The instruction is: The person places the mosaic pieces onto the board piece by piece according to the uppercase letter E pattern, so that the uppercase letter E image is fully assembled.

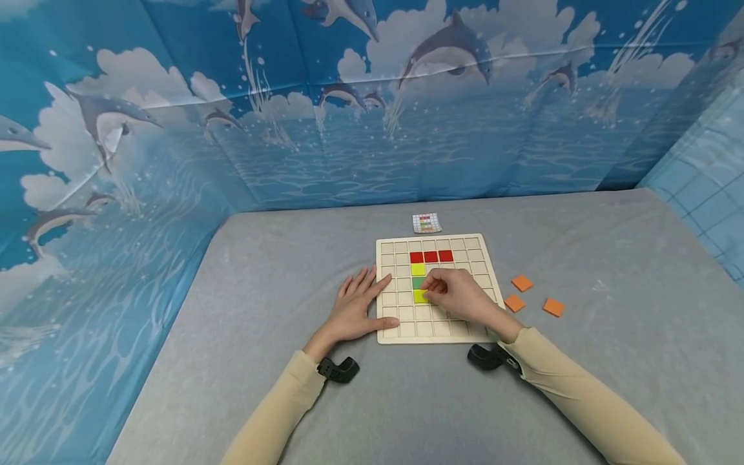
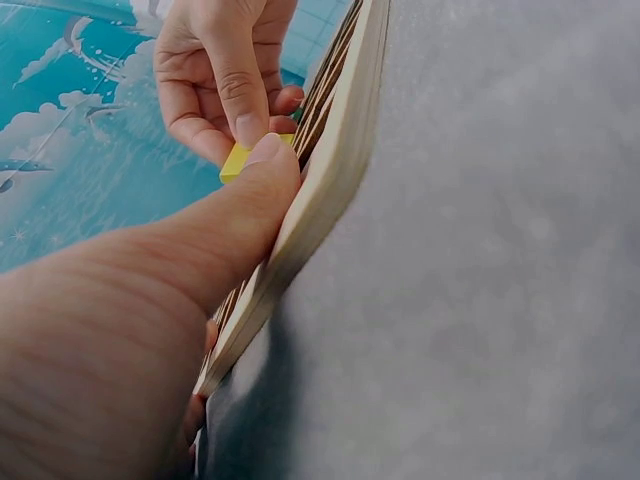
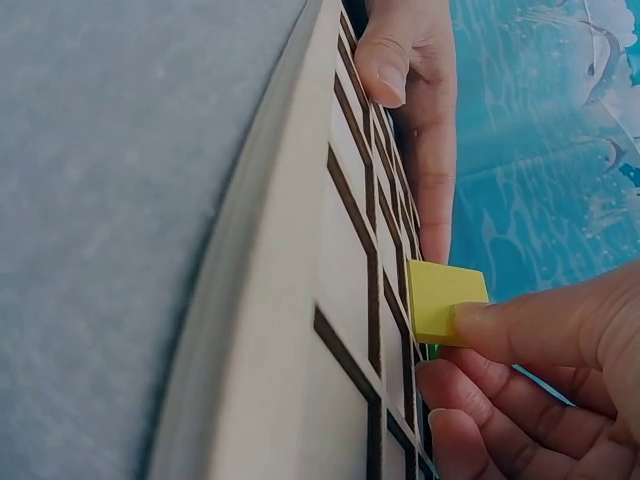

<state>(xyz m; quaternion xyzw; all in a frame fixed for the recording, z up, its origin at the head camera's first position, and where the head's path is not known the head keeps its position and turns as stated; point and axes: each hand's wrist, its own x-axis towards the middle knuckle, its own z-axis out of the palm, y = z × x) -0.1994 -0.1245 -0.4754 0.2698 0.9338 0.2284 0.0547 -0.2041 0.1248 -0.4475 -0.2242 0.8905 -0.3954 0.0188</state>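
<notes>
A pale wooden grid board (image 1: 482, 258) lies on the grey table. It carries a row of three red tiles (image 1: 431, 256), a yellow tile (image 1: 418, 269) below them and a green tile (image 1: 417, 282) under that. My right hand (image 1: 459, 294) pinches another yellow tile (image 1: 420, 296) (image 3: 440, 297) (image 2: 238, 158) over the cell below the green one, one edge lifted off the board. My left hand (image 1: 356, 307) lies flat beside the board's left edge (image 2: 330, 170), thumb (image 2: 262, 185) on the rim, fingers (image 3: 415, 110) straight.
Three orange tiles (image 1: 522, 283) (image 1: 514, 303) (image 1: 553, 307) lie loose on the table right of the board. A small pattern card (image 1: 427, 223) sits behind the board. Blue dolphin-print walls close in the table at the back and left.
</notes>
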